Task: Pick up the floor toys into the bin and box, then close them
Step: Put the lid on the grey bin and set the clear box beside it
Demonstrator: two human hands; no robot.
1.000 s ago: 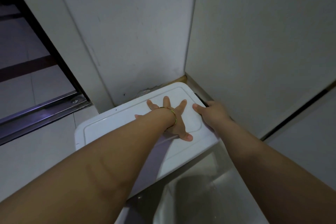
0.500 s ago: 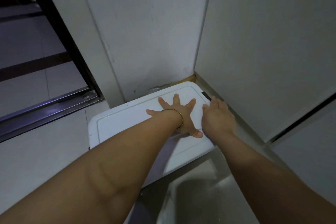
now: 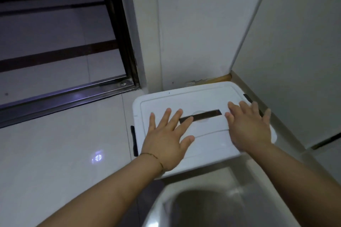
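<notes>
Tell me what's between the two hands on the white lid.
Head view: a dark narrow strip on the lid, between left hand and right hand.

We see the left hand [image 3: 166, 142] and the right hand [image 3: 249, 131] bare, and both forearms [image 3: 110, 190] bare too. Around the left wrist we see one thin bracelet [image 3: 153, 156], golden-brown, fine like a thread, with some small darker parts on it.

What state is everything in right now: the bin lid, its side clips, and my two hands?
Lid: down flat, closed.
Left hand: open, fingers spread, palm down on the lid.
Right hand: open, fingers straight, blurred, on or just above the lid.
Left clip: black, at the lid's left edge; fastened or not, cannot tell.
Right clip: partly hidden behind the right hand; cannot tell.
</notes>
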